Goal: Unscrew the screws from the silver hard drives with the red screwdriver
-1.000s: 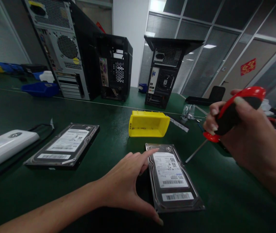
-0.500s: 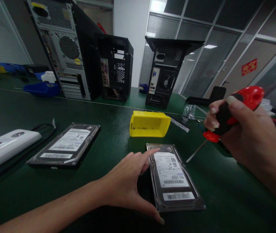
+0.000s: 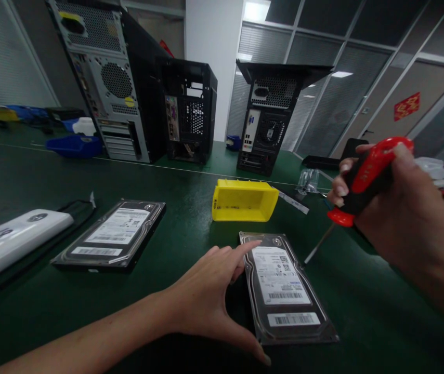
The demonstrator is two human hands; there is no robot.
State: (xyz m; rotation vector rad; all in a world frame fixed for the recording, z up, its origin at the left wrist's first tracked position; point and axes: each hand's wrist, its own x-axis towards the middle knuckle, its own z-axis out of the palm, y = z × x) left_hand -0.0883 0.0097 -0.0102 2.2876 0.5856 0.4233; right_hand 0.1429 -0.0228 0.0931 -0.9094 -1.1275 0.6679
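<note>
A hard drive [image 3: 282, 283] with a white label lies flat on the green table in front of me. My left hand [image 3: 210, 293] is at its left side, thumb and fingers spread wide. The index fingertip rests on the drive's far left corner, and the thumb reaches to its near edge. Raised at the right, my right hand [image 3: 409, 202] is wrapped round the red and black handle of a screwdriver [image 3: 370, 174]. The screwdriver's shaft points down and left, its tip close to the drive's right edge. Whether the tip touches anything, I cannot tell.
Behind the drive sits a yellow bin [image 3: 245, 202]. Farther left are a second hard drive [image 3: 116, 231] and a white device with a black cable [image 3: 15, 239]. Computer cases [image 3: 191, 109] stand along the back. A metal strip [image 3: 292, 201] and a clear plastic bag [image 3: 308, 181] lie back right.
The screwdriver's handle has turned slightly in my right hand, showing more of its red side. The whole view has shifted a little; my left hand keeps its place at the drive.
</note>
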